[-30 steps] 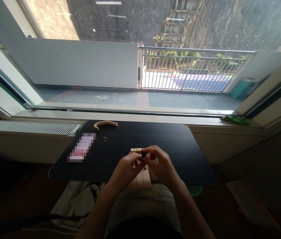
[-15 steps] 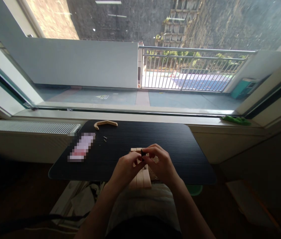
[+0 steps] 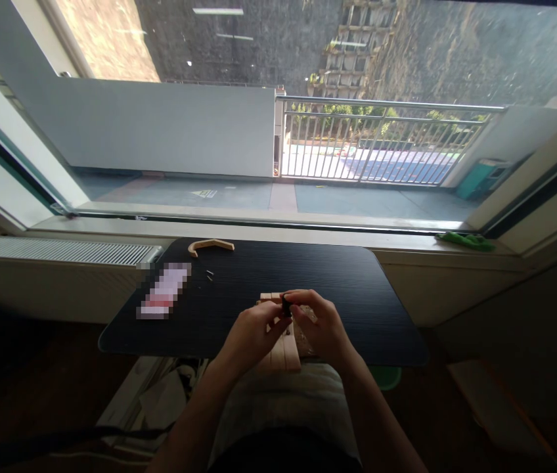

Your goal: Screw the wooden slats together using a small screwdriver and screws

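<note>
Between the fingertips of both hands is a small black round piece [image 3: 287, 305], too small to name more exactly. My left hand [image 3: 256, 332] pinches it from the left, fingers closed. From the right, my right hand [image 3: 320, 322] grips it with thumb and bent fingers. Directly beneath the hands lies a pale wooden slatted piece [image 3: 278, 357] at the table's near edge, with a small dark spot on one slat. My hands and wrists cover much of it. Beside it, under my right hand, a clear bag-like thing [image 3: 304, 343] is partly hidden.
A curved wooden hook-shaped piece [image 3: 212, 244] lies at the back of the black table [image 3: 347, 276]. Two small screws or pins [image 3: 209, 273] and a blurred-out flat pink object [image 3: 165, 289] are at the left. Beyond stand a radiator [image 3: 62, 251] and a windowsill with a green cloth [image 3: 466, 241].
The black piece has turned slightly between my fingers and shows more of its side. My right fingers have shifted a little; the view has moved very slightly.
</note>
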Demonstrator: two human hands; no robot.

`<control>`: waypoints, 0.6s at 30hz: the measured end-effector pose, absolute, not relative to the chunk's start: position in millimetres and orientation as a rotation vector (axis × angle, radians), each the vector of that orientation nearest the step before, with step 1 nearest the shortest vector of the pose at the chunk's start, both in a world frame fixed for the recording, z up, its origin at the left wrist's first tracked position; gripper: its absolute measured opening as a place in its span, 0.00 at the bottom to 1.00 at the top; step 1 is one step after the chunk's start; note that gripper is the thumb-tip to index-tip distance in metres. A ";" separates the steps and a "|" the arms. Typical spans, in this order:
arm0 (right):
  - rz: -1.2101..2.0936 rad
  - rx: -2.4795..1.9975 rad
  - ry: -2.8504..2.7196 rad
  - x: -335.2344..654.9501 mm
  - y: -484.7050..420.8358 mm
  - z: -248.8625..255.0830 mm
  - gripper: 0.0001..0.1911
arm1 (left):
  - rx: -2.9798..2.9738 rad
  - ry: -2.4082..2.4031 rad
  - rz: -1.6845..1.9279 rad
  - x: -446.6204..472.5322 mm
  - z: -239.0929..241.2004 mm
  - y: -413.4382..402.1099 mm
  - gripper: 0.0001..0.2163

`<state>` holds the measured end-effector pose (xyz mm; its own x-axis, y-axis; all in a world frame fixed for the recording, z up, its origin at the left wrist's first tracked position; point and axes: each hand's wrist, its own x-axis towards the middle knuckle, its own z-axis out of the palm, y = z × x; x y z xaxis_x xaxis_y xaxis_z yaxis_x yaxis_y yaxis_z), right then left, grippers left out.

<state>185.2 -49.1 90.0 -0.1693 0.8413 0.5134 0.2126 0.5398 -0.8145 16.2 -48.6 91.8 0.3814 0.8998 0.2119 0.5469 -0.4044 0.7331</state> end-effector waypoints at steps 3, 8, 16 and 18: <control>0.725 -0.909 -1.677 186.0 -49.0 89.1 0.11 | 2.073 1.217 0.811 16.3 91.2 -48.6 0.11; 0.762 -0.899 -1.679 185.9 -48.0 90.1 0.11 | 2.055 1.190 0.805 16.2 89.9 -48.3 0.12; 0.694 -0.887 -1.681 184.1 -43.7 87.1 0.10 | 2.027 1.156 0.853 18.1 88.1 -49.0 0.13; 0.701 -0.882 -1.680 184.0 -43.4 85.8 0.11 | 2.027 1.164 0.847 17.9 88.1 -49.6 0.13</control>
<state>184.0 -43.4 85.8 -0.1637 0.8319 0.5302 0.2084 0.5544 -0.8057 17.9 -49.6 88.1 0.3992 0.8919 0.2127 0.4766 -0.4000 0.7828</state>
